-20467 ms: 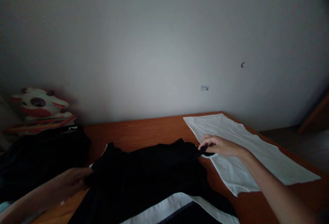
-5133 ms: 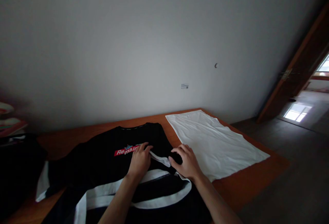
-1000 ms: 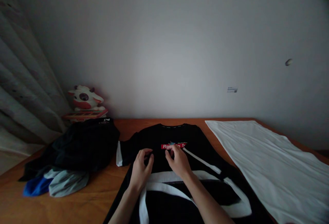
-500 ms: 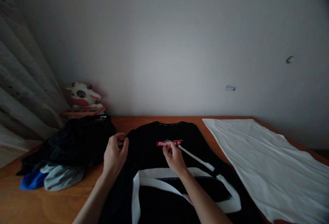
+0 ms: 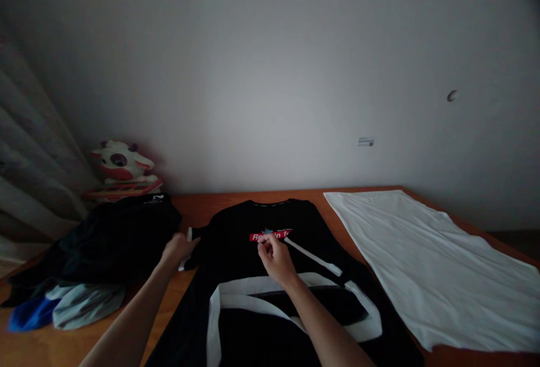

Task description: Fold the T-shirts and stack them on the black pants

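Note:
A black T-shirt with white bands and a red printed label lies spread out in front of me. My left hand is at its left sleeve, closed with the thumb over the white-edged cuff; the other fingers are mostly hidden. My right hand hovers over or rests on the chest, covering part of the red label. Its fingers are curled into a pinch, with nothing visible in them. A narrow white strip runs slantwise across the chest, just right of that hand.
Dark clothing is heaped on the wooden surface at left, with blue cloth and grey cloth below it. A cow-shaped toy stands behind. White cloth lies flat at right. A wall rises at the back.
My left hand has moved left and down to the sleeve, which now sticks out leftward with its white cuff showing. My right hand stays over the label. The view has shifted slightly.

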A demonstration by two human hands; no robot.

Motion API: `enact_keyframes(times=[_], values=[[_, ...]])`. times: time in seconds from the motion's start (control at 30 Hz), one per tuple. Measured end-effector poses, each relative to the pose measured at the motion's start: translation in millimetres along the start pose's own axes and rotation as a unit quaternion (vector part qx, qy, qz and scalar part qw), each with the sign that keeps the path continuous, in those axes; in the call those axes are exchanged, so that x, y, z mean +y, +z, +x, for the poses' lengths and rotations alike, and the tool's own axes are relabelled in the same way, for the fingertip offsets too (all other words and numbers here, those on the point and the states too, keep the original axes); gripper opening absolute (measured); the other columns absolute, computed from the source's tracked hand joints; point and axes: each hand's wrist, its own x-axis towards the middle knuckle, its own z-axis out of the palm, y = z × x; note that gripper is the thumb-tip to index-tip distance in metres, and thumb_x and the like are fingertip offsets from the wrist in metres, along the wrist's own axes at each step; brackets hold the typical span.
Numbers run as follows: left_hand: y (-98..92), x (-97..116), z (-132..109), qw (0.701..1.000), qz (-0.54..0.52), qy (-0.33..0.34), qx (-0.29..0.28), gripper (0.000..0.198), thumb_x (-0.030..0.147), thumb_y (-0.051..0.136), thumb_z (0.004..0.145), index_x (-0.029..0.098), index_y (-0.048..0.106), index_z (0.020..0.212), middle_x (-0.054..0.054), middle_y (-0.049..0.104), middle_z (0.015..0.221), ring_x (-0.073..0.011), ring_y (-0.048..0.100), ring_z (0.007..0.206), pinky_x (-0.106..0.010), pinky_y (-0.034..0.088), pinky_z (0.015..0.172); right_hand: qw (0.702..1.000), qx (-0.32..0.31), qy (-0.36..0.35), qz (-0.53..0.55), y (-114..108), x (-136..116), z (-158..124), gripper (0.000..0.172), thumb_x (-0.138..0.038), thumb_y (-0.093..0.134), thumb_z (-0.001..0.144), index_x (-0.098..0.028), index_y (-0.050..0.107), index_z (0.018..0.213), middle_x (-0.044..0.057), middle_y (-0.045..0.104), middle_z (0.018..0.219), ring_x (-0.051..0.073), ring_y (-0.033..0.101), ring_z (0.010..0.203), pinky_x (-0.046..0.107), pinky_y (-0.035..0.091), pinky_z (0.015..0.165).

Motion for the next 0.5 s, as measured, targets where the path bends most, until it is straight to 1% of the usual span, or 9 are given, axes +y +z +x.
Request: enact_keyframes(times=[0.07,0.1,0.17,0.27,0.37,0.43,0.5], values=[[0.9,0.3,6.1,0.999,-0.029,-0.012,-0.01,0.023,0.041,0.062,0.068,0.019,0.067,0.07,-0.013,0.069,0.062,-0.0379,0.073,0.079,-0.037,0.05,0.061,1.0,-0.002,0.003,0.005,-0.3,-0.6,0.2,0.016,-0.035,0.051,0.088,-0.023,0.061,0.091,-0.002,0.063,0.068,0.014,0.054,0.053,0.024,0.041,0.053],[-0.4,0.2,8.6,0.999,-0.046,-0.013,-0.011,0.019,0.038,0.061,0.069,0.02,0.066,0.067,-0.011,0.068,0.059,-0.0356,0.073,0.077,-0.035,0.049,0.06,1.0,-0.002,0.004,0.008,-0.4,-0.7,0.2,0.016,-0.035,0.051,0.088,-0.023,0.061,0.09,-0.002,0.062,0.067,0.014,0.054,0.053,0.024,0.04,0.052],[-6.2,0.8,11.9,0.996,-0.083,-0.009,0.003,0.016,0.036,0.059,0.072,0.022,0.067,0.068,-0.007,0.069,0.061,-0.0312,0.073,0.076,-0.032,0.049,0.061,1.0,-0.001,0.004,0.012,-0.5,-0.7,0.3,0.016,-0.035,0.051,0.088,-0.023,0.061,0.09,-0.002,0.062,0.067,0.014,0.054,0.053,0.024,0.04,0.053],[-20.9,6.7,12.3,0.99,-0.135,0.004,0.043,0.024,0.037,0.054,0.079,0.021,0.071,0.085,-0.006,0.073,0.074,-0.0276,0.072,0.083,-0.031,0.05,0.066,1.0,0.0,0.006,0.015,-0.5,-0.4,0.2,0.015,-0.034,0.052,0.088,-0.022,0.062,0.089,-0.002,0.063,0.068,0.014,0.055,0.053,0.024,0.041,0.054],[-36.0,21.9,6.4,0.982,-0.172,0.033,0.073,0.033,0.038,0.054,0.082,0.021,0.072,0.103,-0.006,0.076,0.087,-0.0272,0.071,0.091,-0.032,0.051,0.075,1.0,-0.003,0.012,0.018,-0.5,-0.3,0.2,0.013,-0.032,0.053,0.088,-0.023,0.062,0.089,-0.002,0.063,0.068,0.014,0.056,0.054,0.024,0.041,0.054],[-42.9,37.5,-0.9,0.976,-0.195,0.063,0.076,0.035,0.038,0.055,0.081,0.021,0.072,0.107,-0.005,0.076,0.09,-0.0268,0.07,0.094,-0.032,0.05,0.078,1.0,-0.004,0.013,0.018,-0.6,-0.5,0.2,0.013,-0.032,0.053,0.088,-0.023,0.062,0.089,-0.002,0.063,0.068,0.014,0.056,0.054,0.024,0.041,0.054],[-47.4,55.5,-10.3,0.968,-0.222,0.095,0.07,0.036,0.039,0.057,0.08,0.021,0.073,0.107,-0.004,0.076,0.09,-0.0245,0.07,0.091,-0.03,0.051,0.077,1.0,-0.003,0.01,0.016,-0.8,-0.7,0.1,0.012,-0.031,0.053,0.088,-0.022,0.062,0.089,-0.002,0.063,0.068,0.014,0.055,0.054,0.024,0.041,0.055]])
